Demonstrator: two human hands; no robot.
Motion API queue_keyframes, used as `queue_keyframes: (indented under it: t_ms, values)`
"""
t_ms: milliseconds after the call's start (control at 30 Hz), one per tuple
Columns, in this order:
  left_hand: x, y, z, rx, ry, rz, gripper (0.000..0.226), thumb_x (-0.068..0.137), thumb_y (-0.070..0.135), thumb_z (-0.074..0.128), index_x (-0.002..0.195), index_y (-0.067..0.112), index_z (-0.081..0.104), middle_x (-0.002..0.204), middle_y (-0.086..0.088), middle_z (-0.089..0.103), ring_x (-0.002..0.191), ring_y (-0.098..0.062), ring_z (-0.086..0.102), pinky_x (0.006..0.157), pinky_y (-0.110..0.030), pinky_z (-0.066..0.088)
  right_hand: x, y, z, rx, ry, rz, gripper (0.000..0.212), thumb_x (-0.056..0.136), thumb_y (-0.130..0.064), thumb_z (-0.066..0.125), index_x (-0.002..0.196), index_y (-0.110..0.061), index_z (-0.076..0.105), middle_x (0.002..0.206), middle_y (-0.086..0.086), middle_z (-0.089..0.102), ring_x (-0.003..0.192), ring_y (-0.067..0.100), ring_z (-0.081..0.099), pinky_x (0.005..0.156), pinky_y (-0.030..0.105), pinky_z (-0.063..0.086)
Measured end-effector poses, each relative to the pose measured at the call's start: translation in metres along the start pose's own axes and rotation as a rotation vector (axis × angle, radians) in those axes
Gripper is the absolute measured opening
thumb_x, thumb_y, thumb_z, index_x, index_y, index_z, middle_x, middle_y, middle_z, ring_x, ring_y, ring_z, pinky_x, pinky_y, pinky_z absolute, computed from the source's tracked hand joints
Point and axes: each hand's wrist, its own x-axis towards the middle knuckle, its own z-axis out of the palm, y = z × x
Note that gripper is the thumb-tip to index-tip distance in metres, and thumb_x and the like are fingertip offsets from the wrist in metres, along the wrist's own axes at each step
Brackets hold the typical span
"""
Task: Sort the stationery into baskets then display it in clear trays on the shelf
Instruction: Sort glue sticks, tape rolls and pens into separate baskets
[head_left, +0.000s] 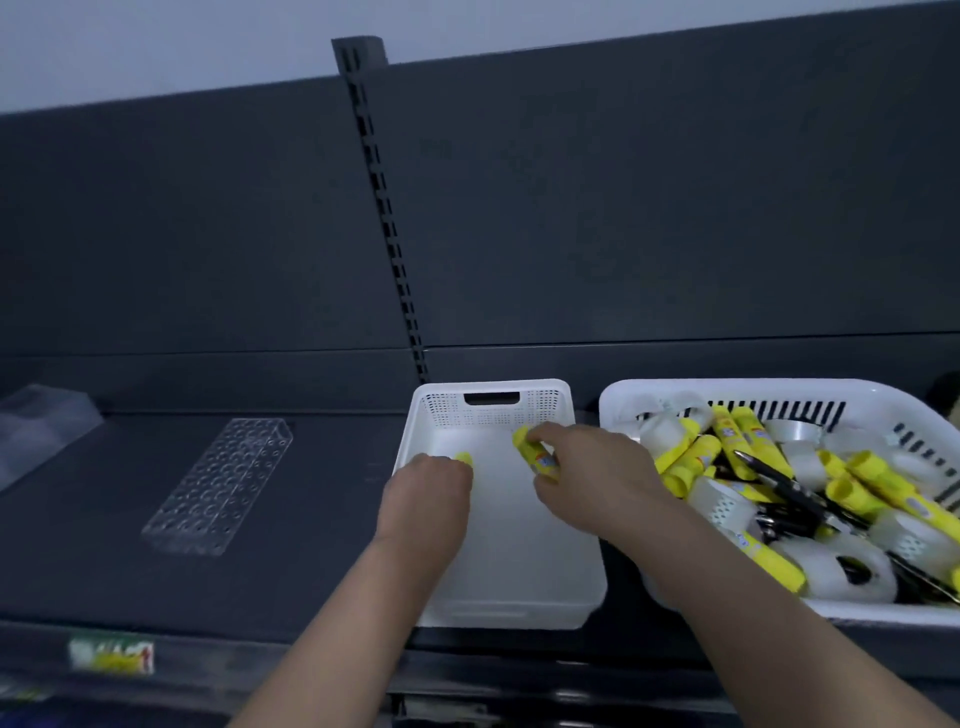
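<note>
Sorting barely begun: my right hand (589, 470) grips a glue stick (535, 456), left hand (430, 486) holds what's probably a second stick (464, 458), both over the small basket (519, 571); mixed basket (727, 387) full, clear tray (218, 488) unfilled on shelf (322, 519)

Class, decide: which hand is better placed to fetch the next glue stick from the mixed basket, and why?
Probably the right hand: it hovers next to the mixed basket; the left hand sits across the small basket, farther away.

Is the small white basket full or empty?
Nearly empty: the basket shows bare white floor. The left hand and right hand hold glue sticks in it.
</note>
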Motion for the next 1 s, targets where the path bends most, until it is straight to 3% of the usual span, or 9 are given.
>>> queue_keyframes:
  t_ms: [100, 267, 400, 533, 700, 1000]
  values:
    - [-0.002, -0.01, 0.004, -0.023, -0.062, 0.023, 0.024, 0.088, 0.013, 0.05, 0.107, 0.019, 0.064, 0.101, -0.006, 0.062, 0.094, -0.028, 0.061, 0.071, -0.031, 0.047, 0.008, -0.017, 0.014, -0.185, -0.048, -0.01, 0.026, 0.083, -0.019, 0.053, 0.108, -0.022, 0.054, 0.103, 0.001, 0.06, 0.095, 0.027, 0.058, 0.065, 0.028, 0.033]
    - [-0.002, -0.032, 0.002, -0.247, 0.08, -0.017, 0.033, 0.088, 0.01, 0.049, 0.112, 0.024, 0.066, 0.106, -0.003, 0.064, 0.101, -0.025, 0.058, 0.081, -0.034, 0.05, 0.024, -0.026, 0.034, -0.371, -0.072, -0.011, 0.019, 0.086, -0.016, 0.055, 0.104, -0.016, 0.06, 0.106, 0.003, 0.059, 0.096, 0.025, 0.06, 0.071, 0.03, 0.032]
    - [0.002, -0.032, -0.002, -0.369, 0.099, 0.005, 0.035, 0.095, 0.014, 0.048, 0.125, 0.027, 0.061, 0.119, -0.002, 0.063, 0.109, -0.022, 0.057, 0.086, -0.031, 0.046, 0.025, -0.025, 0.032, -0.263, -0.068, -0.024, 0.027, 0.093, -0.04, 0.05, 0.107, -0.021, 0.064, 0.108, 0.001, 0.062, 0.101, 0.024, 0.059, 0.074, 0.031, 0.039]
    - [0.01, -0.017, -0.007, -0.443, 0.103, 0.05, 0.03, 0.094, 0.019, 0.052, 0.122, 0.027, 0.063, 0.119, 0.005, 0.066, 0.111, -0.016, 0.058, 0.091, -0.031, 0.048, -0.005, -0.007, 0.009, -0.12, 0.14, -0.024, 0.027, 0.095, -0.035, 0.047, 0.117, -0.033, 0.061, 0.114, -0.008, 0.062, 0.109, 0.017, 0.055, 0.082, 0.031, 0.04]
    - [0.019, 0.018, -0.018, -0.492, 0.126, 0.116, 0.028, 0.092, 0.025, 0.055, 0.118, 0.029, 0.065, 0.115, 0.013, 0.067, 0.109, -0.012, 0.058, 0.089, -0.028, 0.047, -0.039, 0.045, -0.023, -0.115, 0.317, 0.135, 0.023, 0.091, -0.03, 0.052, 0.108, -0.035, 0.067, 0.107, -0.012, 0.066, 0.103, 0.016, 0.059, 0.071, 0.029, 0.042]
    - [0.029, 0.106, -0.034, -0.568, 0.134, 0.22, 0.024, 0.087, 0.025, 0.06, 0.108, 0.031, 0.069, 0.102, 0.011, 0.071, 0.098, -0.012, 0.063, 0.083, -0.028, 0.05, -0.075, 0.134, -0.056, -0.141, 0.37, 0.329, 0.021, 0.088, -0.033, 0.058, 0.106, -0.036, 0.067, 0.105, -0.01, 0.069, 0.099, 0.02, 0.062, 0.072, 0.031, 0.046]
